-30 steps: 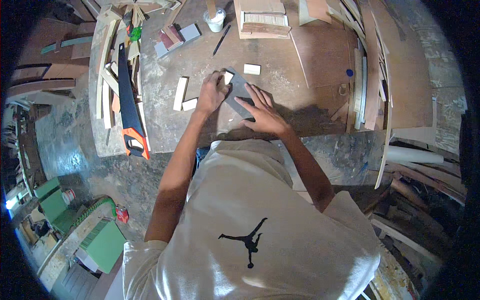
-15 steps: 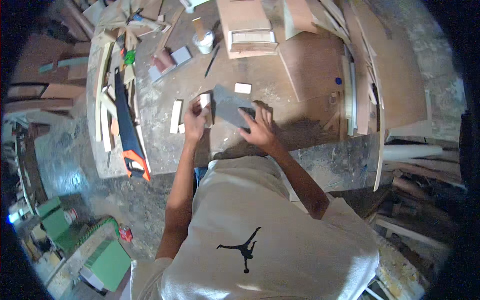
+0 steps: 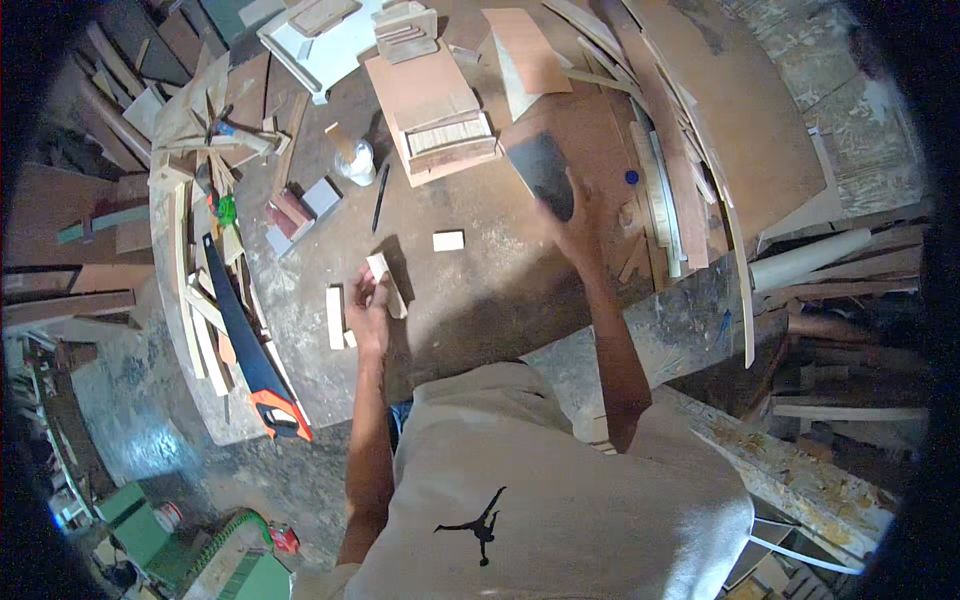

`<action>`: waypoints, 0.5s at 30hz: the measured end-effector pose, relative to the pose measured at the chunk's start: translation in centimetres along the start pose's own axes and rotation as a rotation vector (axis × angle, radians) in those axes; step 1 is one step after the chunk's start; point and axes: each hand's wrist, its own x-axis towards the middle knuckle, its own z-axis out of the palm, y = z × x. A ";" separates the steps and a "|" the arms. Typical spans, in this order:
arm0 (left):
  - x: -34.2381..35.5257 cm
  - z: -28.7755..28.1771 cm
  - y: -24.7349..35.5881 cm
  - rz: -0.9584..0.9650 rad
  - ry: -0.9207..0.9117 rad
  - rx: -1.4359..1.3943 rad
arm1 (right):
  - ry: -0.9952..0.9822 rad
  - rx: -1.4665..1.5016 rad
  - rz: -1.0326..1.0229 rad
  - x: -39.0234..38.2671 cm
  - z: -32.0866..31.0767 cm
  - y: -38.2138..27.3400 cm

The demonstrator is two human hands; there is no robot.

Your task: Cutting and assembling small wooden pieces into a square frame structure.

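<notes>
My left hand is closed around a small pale wood block, its fingers wrapped about the lower part. Right beside those fingers a pale wood strip lies on the workbench. To the left of that hand is another short wood piece, with a smaller bit at its lower end. Farther right, my right hand grips a dark grey sheet of sandpaper by its near right edge; some fingers are hidden. Between the hands, a small pale rectangular block rests on the bench.
A handsaw with an orange handle lies at the left among wood strips. Farther back are a white cup, a dark pen, sanding blocks and a wooden assembly. Long boards line the right side.
My right hand has carried the sandpaper away from the left hand, to the right and farther back. The left hand still holds the block, and the view has shifted.
</notes>
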 end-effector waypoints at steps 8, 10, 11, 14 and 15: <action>-1.9 2.8 0.8 -0.078 -0.127 -0.008 | 0.039 -0.251 -0.029 20.0 11.9 10.6; -2.3 2.5 1.0 -0.101 -0.116 -0.024 | -0.075 -0.293 0.072 23.1 12.9 10.1; -2.6 2.5 1.4 -0.123 -0.104 -0.019 | -0.181 -0.354 0.192 25.0 13.0 9.5; -3.9 1.1 2.3 -0.200 -0.052 -0.027 | -0.397 -0.296 0.232 27.9 12.8 6.0; -4.2 1.1 2.7 -0.197 -0.065 -0.036 | -0.484 -0.296 0.282 28.3 12.2 5.8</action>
